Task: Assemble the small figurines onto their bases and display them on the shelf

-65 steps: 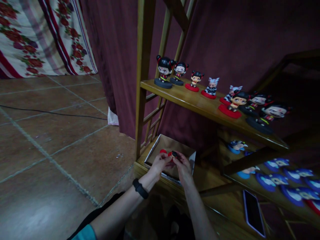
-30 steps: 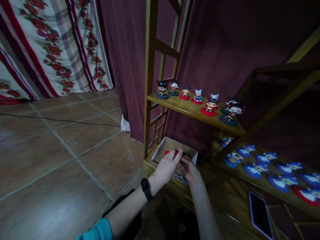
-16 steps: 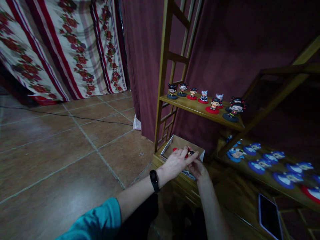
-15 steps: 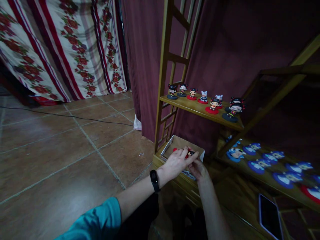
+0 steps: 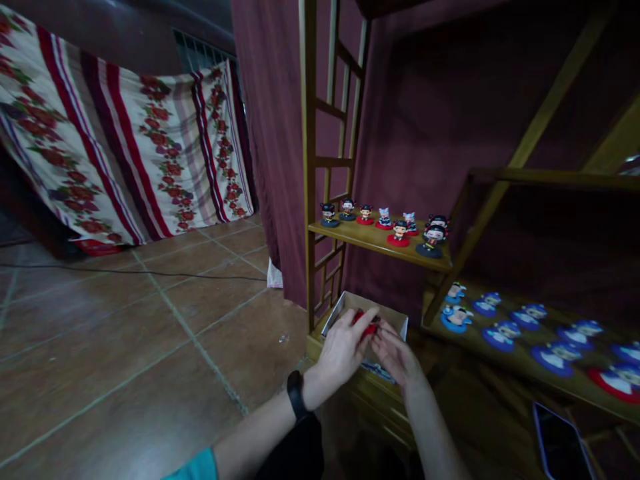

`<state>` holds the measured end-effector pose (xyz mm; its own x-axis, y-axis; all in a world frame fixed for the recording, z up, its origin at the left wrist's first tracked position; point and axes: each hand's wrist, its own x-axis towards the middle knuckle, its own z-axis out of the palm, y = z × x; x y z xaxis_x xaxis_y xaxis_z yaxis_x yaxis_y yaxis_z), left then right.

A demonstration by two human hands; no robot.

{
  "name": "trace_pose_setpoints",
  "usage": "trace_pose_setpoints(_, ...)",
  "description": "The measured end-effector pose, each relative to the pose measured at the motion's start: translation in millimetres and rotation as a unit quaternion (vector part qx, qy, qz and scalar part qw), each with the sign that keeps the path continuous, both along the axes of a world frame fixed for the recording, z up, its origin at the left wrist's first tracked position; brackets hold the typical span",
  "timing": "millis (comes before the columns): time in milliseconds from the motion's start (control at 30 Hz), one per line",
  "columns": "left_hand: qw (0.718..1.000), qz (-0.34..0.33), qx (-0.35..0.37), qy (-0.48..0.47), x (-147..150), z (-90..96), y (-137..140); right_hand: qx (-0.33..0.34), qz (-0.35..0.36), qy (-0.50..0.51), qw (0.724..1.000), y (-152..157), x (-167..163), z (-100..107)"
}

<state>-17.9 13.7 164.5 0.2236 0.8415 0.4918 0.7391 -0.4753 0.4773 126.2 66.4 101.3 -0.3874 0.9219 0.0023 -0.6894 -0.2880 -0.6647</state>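
A small figurine (image 5: 369,328) with a red base and dark parts is between my two hands, partly covered by fingers. My left hand (image 5: 343,347), with a black band on its wrist, is closed round it from the left. From the right, the fingertips of my right hand (image 5: 396,353) pinch its dark part. Both hands are above an open cardboard box (image 5: 395,319), whose inside they mostly hide. The box stands on the low level of a wooden shelf unit.
Several figurines on red and black bases stand on the upper shelf (image 5: 370,235). To the right, several figurines on mostly blue bases (image 5: 501,335) fill a lower shelf. A phone (image 5: 563,440) lies at the lower right. A cable (image 5: 165,273) crosses the tiled floor.
My view has tilted upward. The figurine has been turned in my hands, so its red base shows differently between the fingers. My right fingers have straightened somewhat.
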Motion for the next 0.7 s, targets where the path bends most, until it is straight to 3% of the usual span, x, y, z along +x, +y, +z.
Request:
trace_pose_setpoints(133, 0.989, 0.002, 0.006, -0.15, -14.9, 23.3, 10.1, -0.011, 0.032, 0.016, 0.999, 2.6, 2.8, 0.0)
trace_pose_setpoints(300, 0.957, 0.007, 0.06, -0.285, -35.7, 90.3, 21.6, -0.026, 0.025, 0.023, 0.999, 7.0, 5.3, -4.7)
trace_pose_setpoints(467, 0.946, -0.045, 0.071, -0.312, -48.3, 149.0, 48.6, -0.034, 0.016, 0.028, 0.999, 11.3, 6.5, -9.4)
trace_pose_setpoints(567, 0.945, -0.069, 0.034, -0.318, -46.5, 164.7, 72.8, -0.042, 0.005, 0.024, 0.999, 14.2, 6.6, -12.0)
trace_pose_setpoints(700, 0.941, -0.098, -0.014, -0.323, -37.6, 170.4, 103.9, -0.049, -0.003, 0.028, 0.998, 17.2, 6.7, -14.8)
